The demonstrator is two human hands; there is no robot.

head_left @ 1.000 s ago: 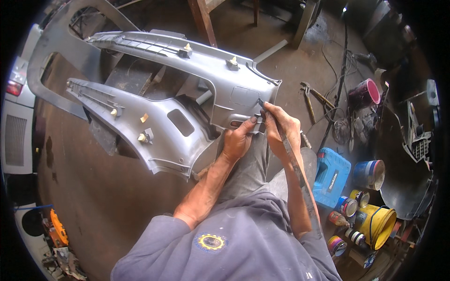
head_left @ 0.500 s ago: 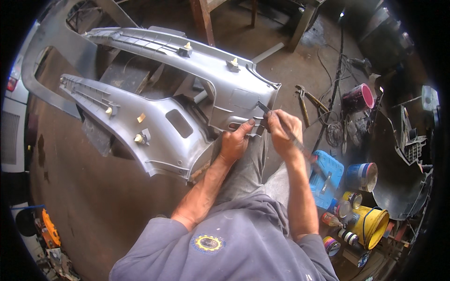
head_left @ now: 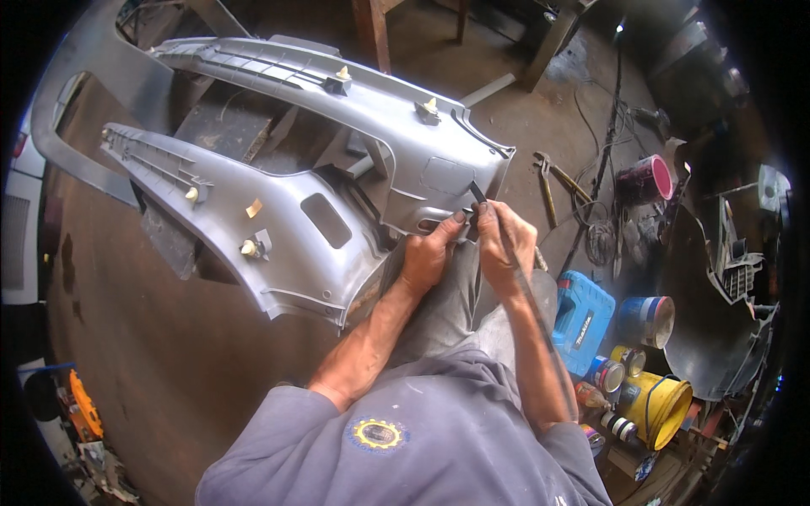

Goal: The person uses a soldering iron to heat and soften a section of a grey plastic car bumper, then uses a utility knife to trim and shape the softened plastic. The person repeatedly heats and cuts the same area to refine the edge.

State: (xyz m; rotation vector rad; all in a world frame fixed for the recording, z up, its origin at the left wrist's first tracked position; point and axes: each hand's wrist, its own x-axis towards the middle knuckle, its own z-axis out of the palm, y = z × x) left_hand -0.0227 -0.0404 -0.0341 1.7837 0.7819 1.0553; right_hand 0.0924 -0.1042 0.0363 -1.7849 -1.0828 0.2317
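Two silver moulded car trim panels lie ahead of me, one farther right (head_left: 405, 139) and one nearer left (head_left: 245, 211). A rectangular outline is marked or cut into the wide end of the right panel. My left hand (head_left: 432, 251) is closed on that panel's near edge, thumb on top beside a small oval slot. Just right of it, my right hand (head_left: 508, 240) grips a long, thin dark blade (head_left: 513, 263). Its tip touches the panel near the outline's lower right corner, and its other end runs back along my right forearm.
On the floor at right are long-handled pincers (head_left: 547, 190), a pink-rimmed bucket (head_left: 645, 180) and loose cables. Closer in stand a blue tool case (head_left: 582, 320), paint tins (head_left: 648, 320) and a yellow bucket (head_left: 662, 409). A wooden leg (head_left: 371, 34) stands at the back.
My right hand has shifted slightly down and left, and the blade's rear end has swung in along my forearm. The right panel sits slightly farther right in view; my left hand keeps its hold.
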